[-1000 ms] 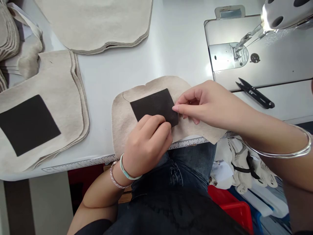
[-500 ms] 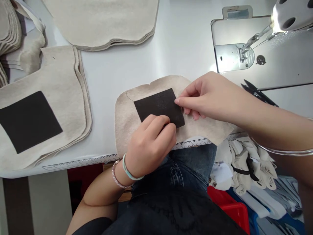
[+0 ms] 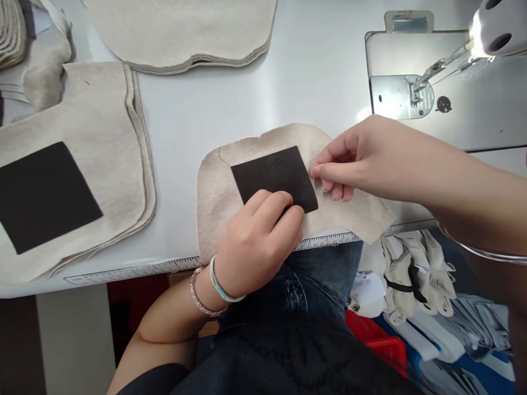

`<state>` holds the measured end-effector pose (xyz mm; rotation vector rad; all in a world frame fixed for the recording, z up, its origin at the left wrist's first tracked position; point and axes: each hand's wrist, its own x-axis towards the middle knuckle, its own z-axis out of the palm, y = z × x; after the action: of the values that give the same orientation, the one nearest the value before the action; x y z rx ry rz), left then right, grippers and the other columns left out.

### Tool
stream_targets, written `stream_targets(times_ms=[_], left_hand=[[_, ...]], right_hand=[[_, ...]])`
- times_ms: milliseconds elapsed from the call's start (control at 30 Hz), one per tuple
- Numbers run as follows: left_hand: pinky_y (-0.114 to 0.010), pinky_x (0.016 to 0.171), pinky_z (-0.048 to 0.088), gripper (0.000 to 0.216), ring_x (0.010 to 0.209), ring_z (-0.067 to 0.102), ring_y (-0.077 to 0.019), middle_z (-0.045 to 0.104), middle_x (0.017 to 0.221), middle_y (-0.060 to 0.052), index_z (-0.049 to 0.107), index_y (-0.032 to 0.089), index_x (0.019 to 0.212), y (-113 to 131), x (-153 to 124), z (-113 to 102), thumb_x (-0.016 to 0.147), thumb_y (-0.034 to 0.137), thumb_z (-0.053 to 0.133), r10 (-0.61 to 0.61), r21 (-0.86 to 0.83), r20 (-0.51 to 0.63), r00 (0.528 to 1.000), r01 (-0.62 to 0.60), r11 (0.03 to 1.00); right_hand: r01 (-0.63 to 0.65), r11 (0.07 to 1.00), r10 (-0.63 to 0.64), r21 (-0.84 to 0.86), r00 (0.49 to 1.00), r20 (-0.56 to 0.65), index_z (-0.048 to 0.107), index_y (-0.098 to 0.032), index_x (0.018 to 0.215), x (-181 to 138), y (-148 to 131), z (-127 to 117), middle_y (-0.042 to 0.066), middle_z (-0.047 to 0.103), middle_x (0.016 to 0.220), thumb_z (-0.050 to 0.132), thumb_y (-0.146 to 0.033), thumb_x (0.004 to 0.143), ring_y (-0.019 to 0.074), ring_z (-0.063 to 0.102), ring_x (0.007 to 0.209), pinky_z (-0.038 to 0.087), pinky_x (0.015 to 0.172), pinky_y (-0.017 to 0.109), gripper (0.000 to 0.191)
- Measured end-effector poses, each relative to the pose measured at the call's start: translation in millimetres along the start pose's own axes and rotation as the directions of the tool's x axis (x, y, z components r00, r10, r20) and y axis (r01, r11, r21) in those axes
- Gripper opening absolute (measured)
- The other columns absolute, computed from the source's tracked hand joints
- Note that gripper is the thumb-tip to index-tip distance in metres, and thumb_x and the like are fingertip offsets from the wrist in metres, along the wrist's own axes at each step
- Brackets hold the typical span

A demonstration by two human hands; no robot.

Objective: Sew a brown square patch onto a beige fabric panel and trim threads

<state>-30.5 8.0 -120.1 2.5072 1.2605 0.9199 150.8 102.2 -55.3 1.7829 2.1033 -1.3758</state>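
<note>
A black square patch (image 3: 274,175) lies on a cream fabric piece (image 3: 218,203) at the table's front edge. A thin dark thread (image 3: 223,158) curls from the patch's upper left corner. My left hand (image 3: 259,241) rests over the patch's lower edge, its fingers curled and their tips hidden. Just beside the patch's right edge, my right hand (image 3: 346,164) has thumb and index finger pinched together over the cream fabric. Whatever that pinch holds, if anything, is too small to make out.
A sewing machine (image 3: 424,88) stands at the upper right. Cream fabric stacks lie at the left (image 3: 102,120) and top (image 3: 185,33); another black patch (image 3: 49,197) is on the left one. A tape measure (image 3: 135,269) runs along the table edge. Fabric bundles (image 3: 411,274) sit below right.
My right hand has shifted right, from the black patch's right edge to just off it, fingers still pinched. My left hand keeps its place on the patch. The whole view has shifted slightly.
</note>
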Motion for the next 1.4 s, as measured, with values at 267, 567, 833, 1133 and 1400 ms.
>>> stream_targets(times_ms=[267, 567, 833, 1133, 1400], left_hand=[[-0.03, 0.063, 0.046, 0.01, 0.073, 0.049, -0.016, 0.066, 0.087, -0.009, 0.067, 0.013, 0.086, -1.0, -3.1, -1.6, 0.086, 0.008, 0.059, 0.029, -0.01, 0.034, 0.999, -0.028, 1.0], [-0.031, 0.065, 0.045, 0.012, 0.074, 0.048, -0.0161, 0.067, 0.092, -0.012, 0.071, 0.01, 0.09, -2.1, -3.0, -0.8, 0.083, 0.005, 0.062, 0.046, -0.041, 0.037, 0.998, -0.045, 0.998], [-0.03, 0.063, 0.046, 0.016, 0.073, 0.05, -0.0157, 0.066, 0.09, -0.01, 0.068, 0.013, 0.087, -2.9, -3.0, -2.3, 0.089, 0.007, 0.053, 0.037, -0.032, 0.031, 0.999, -0.036, 0.999], [-0.031, 0.059, 0.041, 0.02, 0.069, 0.048, -0.016, 0.063, 0.08, -0.009, 0.067, 0.013, 0.075, -2.9, -1.3, -0.8, 0.088, 0.007, 0.054, 0.04, -0.021, 0.027, 0.999, -0.039, 0.999], [-0.031, 0.059, 0.041, 0.026, 0.068, 0.046, -0.016, 0.06, 0.076, -0.006, 0.064, 0.016, 0.071, -4.7, -2.6, 0.5, 0.091, 0.009, 0.049, 0.04, -0.017, 0.03, 0.999, -0.04, 0.999]], right_hand=[[-0.091, 0.996, 0.093, -0.022, 0.991, 0.092, 0.071, -0.02, 0.065, -19.9, 1.4, 2.8, 0.002, 0.068, 0.055, 0.065, -0.019, 0.081, 0.0166, 0.065, 0.047, 0.054, 0.046, 0.029, 0.017], [-0.128, 0.991, 0.133, -0.04, 0.977, 0.165, 0.07, -0.021, 0.064, -25.8, 5.4, 9.6, 0.0, 0.063, 0.046, 0.064, -0.019, 0.08, 0.0167, 0.061, 0.038, 0.047, 0.035, 0.027, 0.017], [-0.224, 0.971, 0.236, -0.079, 0.939, 0.251, 0.064, -0.023, 0.047, -9.4, -2.8, 11.5, 0.002, 0.06, 0.043, 0.069, -0.017, 0.075, 0.0182, 0.059, 0.038, 0.052, 0.039, 0.033, 0.029], [-0.396, 0.903, 0.426, -0.164, 0.876, 0.225, 0.055, -0.022, 0.036, 2.2, -21.6, 19.5, 0.002, 0.06, 0.043, 0.066, -0.01, 0.072, 0.0179, 0.059, 0.037, 0.052, 0.041, 0.033, 0.039], [-0.288, 0.955, 0.298, -0.078, 0.922, 0.246, 0.061, -0.022, 0.047, -6.7, -3.7, 17.2, 0.003, 0.065, 0.053, 0.067, -0.021, 0.075, 0.0175, 0.062, 0.044, 0.052, 0.045, 0.031, 0.028]])
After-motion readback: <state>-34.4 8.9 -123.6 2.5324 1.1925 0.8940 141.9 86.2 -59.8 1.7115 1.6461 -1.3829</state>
